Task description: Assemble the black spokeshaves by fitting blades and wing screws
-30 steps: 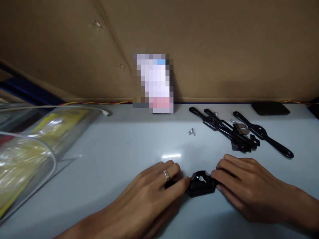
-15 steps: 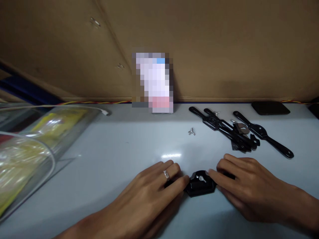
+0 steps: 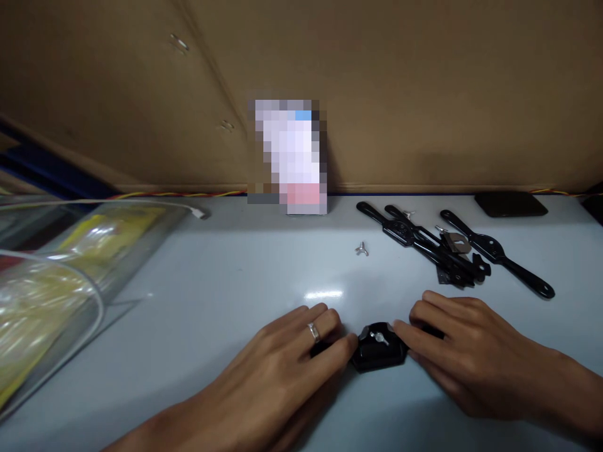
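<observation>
Between my two hands lies a black spokeshave (image 3: 379, 359), low over the grey-white table, with a silver thumbscrew (image 3: 379, 338) on its middle. My left hand (image 3: 287, 358), with a ring on one finger, is closed round the left handle. On the other side, my right hand (image 3: 471, 351) grips the right handle, its index finger at the edge of the body. Both handles are mostly hidden by the fingers. A loose wing screw (image 3: 362, 249) rests on the table beyond my hands.
At the back right lie several black spokeshave bodies (image 3: 398, 231) and blades (image 3: 456, 243), with another body (image 3: 490, 248) beside them. A dark flat object (image 3: 511, 204) is behind. A blurred-out upright panel (image 3: 296, 150) leans on the cardboard wall. Plastic-wrapped packs (image 3: 61, 295) and a white cable (image 3: 101, 307) lie left.
</observation>
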{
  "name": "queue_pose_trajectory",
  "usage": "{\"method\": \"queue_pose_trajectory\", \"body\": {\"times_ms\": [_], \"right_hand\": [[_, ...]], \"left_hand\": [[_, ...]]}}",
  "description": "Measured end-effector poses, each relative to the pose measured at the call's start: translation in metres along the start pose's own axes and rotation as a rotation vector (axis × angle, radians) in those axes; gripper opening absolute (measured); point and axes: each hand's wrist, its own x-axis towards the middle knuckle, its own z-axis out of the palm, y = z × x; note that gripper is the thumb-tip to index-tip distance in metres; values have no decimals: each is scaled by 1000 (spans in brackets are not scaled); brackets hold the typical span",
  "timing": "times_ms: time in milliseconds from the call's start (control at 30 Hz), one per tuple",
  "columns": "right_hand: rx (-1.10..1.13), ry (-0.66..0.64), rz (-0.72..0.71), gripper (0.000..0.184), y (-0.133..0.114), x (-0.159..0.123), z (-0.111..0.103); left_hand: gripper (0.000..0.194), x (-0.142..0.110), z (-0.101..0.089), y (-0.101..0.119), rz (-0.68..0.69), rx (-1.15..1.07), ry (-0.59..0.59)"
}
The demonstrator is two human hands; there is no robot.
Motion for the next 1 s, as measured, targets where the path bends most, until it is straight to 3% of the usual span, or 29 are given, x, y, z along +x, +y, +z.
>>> {"method": "queue_pose_trajectory", "body": {"times_ms": [500, 1000], "right_hand": [[2, -1, 20, 28, -1, 0, 2], [-58, -36, -69, 46, -1, 0, -1]], "left_hand": [[27, -2, 2, 0, -14, -9, 3], [26, 4, 1, 0, 12, -7, 8]]}}
